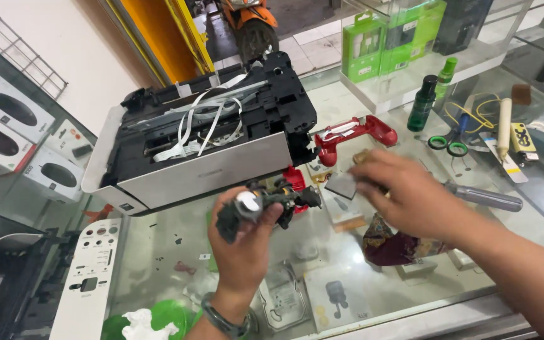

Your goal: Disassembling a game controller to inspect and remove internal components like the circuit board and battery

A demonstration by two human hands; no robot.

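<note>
My left hand [244, 242] grips a black plastic printer part [266, 203] with a white roller end, held above the glass counter [158, 264]. My right hand [404, 192] hovers just right of it, fingers closed around a small grey square piece [341, 184]; the hand is blurred. Behind both hands stands an opened printer [203, 135] with its cover off and white ribbon cables showing. A red game controller shell [354, 133] lies right of the printer.
A screwdriver [486, 198], scissors with green handles [447, 145], a dark green bottle [422, 104] and a patterned cloth [391, 242] lie at the right. A white printer panel [89, 277] sits at the lower left. Boxed goods fill the case below.
</note>
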